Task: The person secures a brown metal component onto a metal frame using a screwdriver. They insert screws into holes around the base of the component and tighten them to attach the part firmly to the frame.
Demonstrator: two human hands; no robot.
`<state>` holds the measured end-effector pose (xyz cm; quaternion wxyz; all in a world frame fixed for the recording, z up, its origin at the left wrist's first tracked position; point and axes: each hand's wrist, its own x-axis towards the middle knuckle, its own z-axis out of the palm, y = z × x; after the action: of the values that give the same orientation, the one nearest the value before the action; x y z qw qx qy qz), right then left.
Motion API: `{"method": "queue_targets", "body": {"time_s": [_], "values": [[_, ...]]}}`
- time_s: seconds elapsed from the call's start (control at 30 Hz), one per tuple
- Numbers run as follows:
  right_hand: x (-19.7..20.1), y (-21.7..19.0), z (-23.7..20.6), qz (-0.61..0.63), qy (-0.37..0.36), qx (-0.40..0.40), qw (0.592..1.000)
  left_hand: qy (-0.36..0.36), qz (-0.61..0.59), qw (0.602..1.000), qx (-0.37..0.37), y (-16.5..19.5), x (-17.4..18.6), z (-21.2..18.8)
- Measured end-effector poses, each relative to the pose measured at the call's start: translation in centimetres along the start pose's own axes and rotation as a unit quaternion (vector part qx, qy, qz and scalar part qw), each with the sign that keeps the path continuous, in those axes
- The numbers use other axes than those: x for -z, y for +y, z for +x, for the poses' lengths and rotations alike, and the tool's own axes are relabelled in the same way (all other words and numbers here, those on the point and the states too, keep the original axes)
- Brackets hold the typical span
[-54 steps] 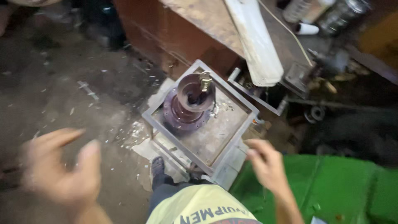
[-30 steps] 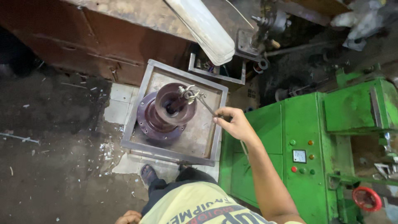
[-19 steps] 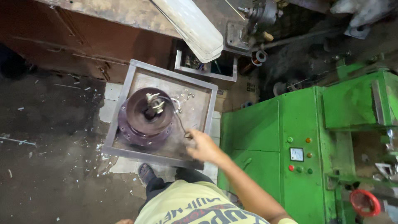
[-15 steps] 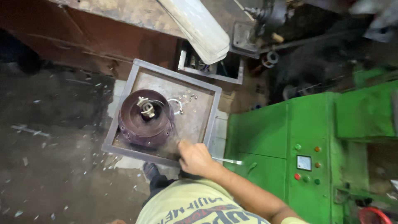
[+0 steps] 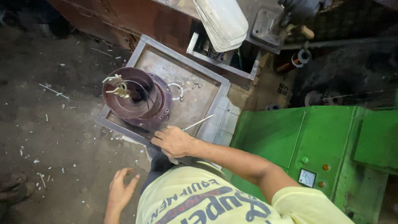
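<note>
A dark purple round motor housing stands in a shallow square metal tray, with pale wire leads sticking out of its open top. My right hand rests on the tray's near edge, just beside the housing's base. It is closed around a thin metal rod that points out to the right over the tray. My left hand hangs below with fingers spread over the dirty floor, holding nothing.
Small nuts and a wire ring lie loose in the tray. A green machine cabinet with dials stands close on the right. A white curved cover and a copper wire spool sit behind. Someone's sandalled foot is at the lower left.
My right hand has drawn back from the housing's top to the tray's near edge, bringing the thin rod with it. My left hand has come into view over the floor.
</note>
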<state>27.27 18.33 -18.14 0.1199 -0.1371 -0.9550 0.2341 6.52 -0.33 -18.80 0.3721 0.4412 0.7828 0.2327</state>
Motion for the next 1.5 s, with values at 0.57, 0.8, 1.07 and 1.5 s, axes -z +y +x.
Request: {"method": "queue_targets", "body": {"time_s": [0.57, 0.8, 1.07, 1.5], "values": [[6.8, 8.4, -0.8, -0.006, 0.248, -0.263, 0.932, -0.003, -0.049, 0.968, -0.246, 8.5, 0.1, 5.9], [8.8, 13.4, 0.6, -0.083, 0.181, -0.224, 0.954, -0.016, -0.068, 0.980, -0.187, 14.2, -5.9, 7.1], [9.2, 16.6, -0.5, -0.084, 0.098, -0.149, 0.980, 0.185, 0.152, 0.964, -0.118, 20.3, -14.2, 13.1], [11.8, 17.9, -2.8, 0.348, 0.087, -0.274, 0.892, 0.289, 0.136, 0.944, -0.080, 24.4, -15.0, 14.4]]}}
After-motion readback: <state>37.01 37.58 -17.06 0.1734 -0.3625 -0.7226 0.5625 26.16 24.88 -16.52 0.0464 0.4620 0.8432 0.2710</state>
